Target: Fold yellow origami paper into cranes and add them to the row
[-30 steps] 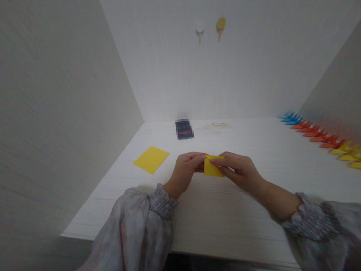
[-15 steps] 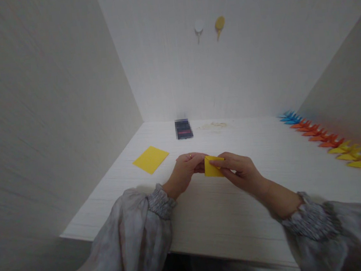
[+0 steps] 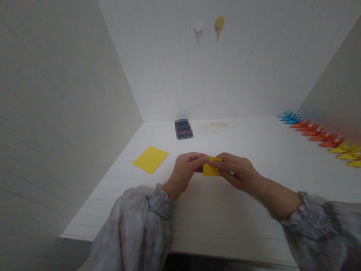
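Small folded yellow paper square (image 3: 212, 170) pinched by both hands: at 3 o'clock of the left hand (image 3: 186, 172), 9 o'clock of the right hand (image 3: 239, 171). Flat yellow paper sheet (image 3: 151, 159) on white wood-grained worktop (image 3: 227, 220), 10 o'clock from left hand. Versus half a second ago: thumbs closer together, left one now over the square's 11 o'clock corner.

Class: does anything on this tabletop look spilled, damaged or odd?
Yes: a brownish patch marks the white tabletop near the back wall, right of the dark, pixelated object. It interrupts the pale finish; spill or wear, I cannot tell.
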`<action>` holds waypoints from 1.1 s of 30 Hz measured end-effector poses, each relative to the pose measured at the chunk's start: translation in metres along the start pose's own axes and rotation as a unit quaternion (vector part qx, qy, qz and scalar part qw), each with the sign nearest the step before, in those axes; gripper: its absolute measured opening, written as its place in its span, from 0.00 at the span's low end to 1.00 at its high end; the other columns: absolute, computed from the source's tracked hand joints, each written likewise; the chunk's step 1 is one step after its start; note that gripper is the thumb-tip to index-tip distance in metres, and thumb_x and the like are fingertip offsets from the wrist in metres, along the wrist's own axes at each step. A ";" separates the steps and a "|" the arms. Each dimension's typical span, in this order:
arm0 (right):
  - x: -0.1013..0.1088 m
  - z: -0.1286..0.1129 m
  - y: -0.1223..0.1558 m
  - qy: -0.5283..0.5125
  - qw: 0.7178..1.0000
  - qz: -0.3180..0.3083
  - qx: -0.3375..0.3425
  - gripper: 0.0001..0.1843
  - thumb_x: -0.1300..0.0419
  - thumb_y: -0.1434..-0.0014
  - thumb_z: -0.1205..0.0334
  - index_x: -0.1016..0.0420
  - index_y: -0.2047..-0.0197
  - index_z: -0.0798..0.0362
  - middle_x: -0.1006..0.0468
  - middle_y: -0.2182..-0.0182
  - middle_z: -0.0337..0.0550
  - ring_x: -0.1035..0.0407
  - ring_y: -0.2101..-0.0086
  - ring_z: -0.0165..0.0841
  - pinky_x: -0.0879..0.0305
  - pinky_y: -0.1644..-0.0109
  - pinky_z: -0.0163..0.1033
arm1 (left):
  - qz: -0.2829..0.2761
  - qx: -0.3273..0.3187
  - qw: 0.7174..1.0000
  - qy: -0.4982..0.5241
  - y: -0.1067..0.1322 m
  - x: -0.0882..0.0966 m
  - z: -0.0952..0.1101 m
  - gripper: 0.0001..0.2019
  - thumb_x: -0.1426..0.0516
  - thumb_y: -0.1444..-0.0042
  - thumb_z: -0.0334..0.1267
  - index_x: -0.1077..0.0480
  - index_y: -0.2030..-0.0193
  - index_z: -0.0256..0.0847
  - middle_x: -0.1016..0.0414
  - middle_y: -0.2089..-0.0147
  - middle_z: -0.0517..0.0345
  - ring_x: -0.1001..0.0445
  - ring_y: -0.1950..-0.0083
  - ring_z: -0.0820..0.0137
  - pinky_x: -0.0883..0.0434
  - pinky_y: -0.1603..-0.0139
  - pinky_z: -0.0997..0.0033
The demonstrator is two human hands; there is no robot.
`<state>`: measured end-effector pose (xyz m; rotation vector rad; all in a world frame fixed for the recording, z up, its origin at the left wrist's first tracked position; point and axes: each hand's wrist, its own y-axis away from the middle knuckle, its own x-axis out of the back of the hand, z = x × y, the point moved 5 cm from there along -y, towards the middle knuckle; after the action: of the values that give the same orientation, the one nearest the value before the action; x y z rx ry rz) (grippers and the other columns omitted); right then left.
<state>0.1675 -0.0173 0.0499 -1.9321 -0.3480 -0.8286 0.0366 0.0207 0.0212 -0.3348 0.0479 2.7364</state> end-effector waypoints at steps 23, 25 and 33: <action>-0.026 0.038 0.005 -0.351 0.849 0.105 -0.380 0.09 0.40 0.53 0.57 0.35 0.76 0.52 0.31 0.79 0.36 0.36 0.76 0.28 0.37 0.72 0.34 | 0.090 -0.042 0.995 -0.014 -0.003 0.007 -0.002 0.12 0.40 0.57 0.40 0.29 0.69 0.33 0.27 0.74 0.57 0.29 0.72 0.74 0.29 0.66 0.70; -0.025 0.038 0.006 -0.352 0.845 0.116 -0.386 0.11 0.39 0.54 0.58 0.36 0.78 0.53 0.33 0.80 0.35 0.38 0.78 0.27 0.39 0.74 0.33 | 0.088 -0.039 0.995 -0.009 -0.002 0.006 -0.001 0.12 0.40 0.56 0.41 0.29 0.69 0.32 0.27 0.73 0.57 0.29 0.72 0.74 0.30 0.66 0.70; -0.024 0.038 0.007 -0.367 0.835 0.137 -0.386 0.09 0.37 0.55 0.57 0.31 0.75 0.53 0.28 0.77 0.38 0.35 0.75 0.28 0.37 0.71 0.36 | 0.094 -0.020 0.995 0.024 -0.003 0.006 -0.004 0.12 0.40 0.57 0.41 0.29 0.69 0.32 0.27 0.73 0.56 0.30 0.73 0.75 0.30 0.68 0.72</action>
<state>0.1696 0.0149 0.0174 -2.9509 -0.1713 0.0540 0.0331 0.0257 0.0163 -0.4260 0.0399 2.9180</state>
